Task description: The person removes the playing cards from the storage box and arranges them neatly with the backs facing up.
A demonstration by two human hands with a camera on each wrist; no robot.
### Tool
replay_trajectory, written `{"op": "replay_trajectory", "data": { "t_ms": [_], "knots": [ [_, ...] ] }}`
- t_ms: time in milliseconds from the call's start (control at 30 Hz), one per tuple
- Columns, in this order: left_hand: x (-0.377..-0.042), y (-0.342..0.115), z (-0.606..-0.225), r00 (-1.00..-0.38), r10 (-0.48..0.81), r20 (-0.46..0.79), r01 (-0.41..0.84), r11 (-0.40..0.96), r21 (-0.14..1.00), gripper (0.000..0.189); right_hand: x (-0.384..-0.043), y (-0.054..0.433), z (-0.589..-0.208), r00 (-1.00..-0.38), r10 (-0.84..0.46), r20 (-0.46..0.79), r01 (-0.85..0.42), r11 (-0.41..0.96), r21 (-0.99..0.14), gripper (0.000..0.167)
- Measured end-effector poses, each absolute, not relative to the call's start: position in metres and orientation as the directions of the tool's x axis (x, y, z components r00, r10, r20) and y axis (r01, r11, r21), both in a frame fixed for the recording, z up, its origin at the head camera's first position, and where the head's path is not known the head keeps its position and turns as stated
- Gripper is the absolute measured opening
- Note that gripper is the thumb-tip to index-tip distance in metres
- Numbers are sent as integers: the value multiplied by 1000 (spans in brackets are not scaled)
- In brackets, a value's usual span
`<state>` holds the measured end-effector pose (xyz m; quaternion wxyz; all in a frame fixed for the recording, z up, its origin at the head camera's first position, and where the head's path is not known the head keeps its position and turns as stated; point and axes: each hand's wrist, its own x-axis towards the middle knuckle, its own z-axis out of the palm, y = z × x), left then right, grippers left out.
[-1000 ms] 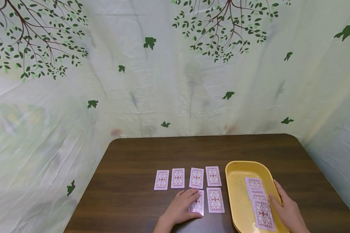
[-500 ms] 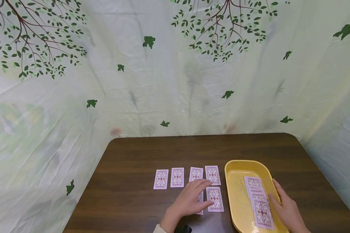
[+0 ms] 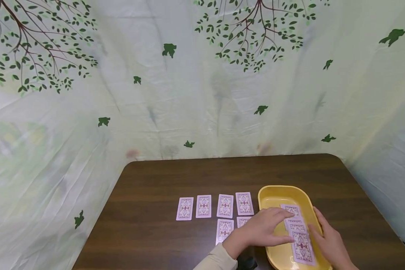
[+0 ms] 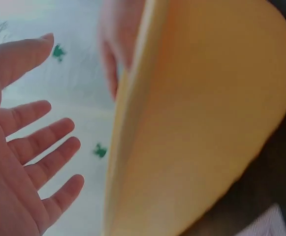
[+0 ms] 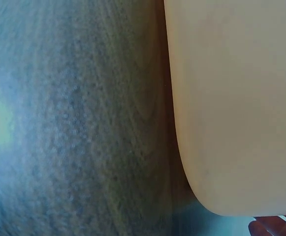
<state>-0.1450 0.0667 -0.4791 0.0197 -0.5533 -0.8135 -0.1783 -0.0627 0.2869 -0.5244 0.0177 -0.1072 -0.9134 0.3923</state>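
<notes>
My left hand (image 3: pixel 261 227) reaches over the yellow tray (image 3: pixel 267 197), its fingers and thumb spread. In the left wrist view those fingers (image 4: pixel 51 157) are apart, with nothing between them, beside the tray's wall (image 4: pixel 206 108). At the tray's right side, my right hand (image 3: pixel 334 245) holds the rim, thumb inside and fingers outside. Several face-down playing cards (image 3: pixel 303 248) overlap inside the tray; the left hand partly hides the upper ones. The right wrist view has the tray's outer wall (image 5: pixel 236 108) and a bit of a hand (image 5: pixel 275 227) at the corner.
Four-in-a-row aside, several playing cards (image 3: pixel 203 206) lie face down left of the tray. Nearer me lie a card (image 3: pixel 224 229) and another card (image 3: pixel 242 221), the latter mostly behind the left hand. The brown table (image 3: pixel 148 240) meets a leaf-print cloth (image 3: pixel 222 123) behind.
My left hand has moved right, from above the nearer cards on the table to above the tray. The right hand stays at the tray's rim.
</notes>
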Motion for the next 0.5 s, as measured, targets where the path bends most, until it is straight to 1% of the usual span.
{"op": "replay_trajectory", "data": {
  "t_ms": [100,267,367,500],
  "knots": [
    [-144,83,-483,-393,902,178,899,336,281,57,-62,287,-526,-977,212,-10,155,683,-714,64],
    [-144,107,-491,-414,893,177,889,355,289,51,-62,285,-528,-972,219,87,98,709,-698,60],
    [-142,119,-495,-458,878,138,869,409,277,51,-62,285,-529,-968,221,120,79,720,-690,58],
    [-137,132,-501,-540,841,11,820,523,233,55,-62,285,-528,-967,221,125,74,718,-692,57]
  ]
}}
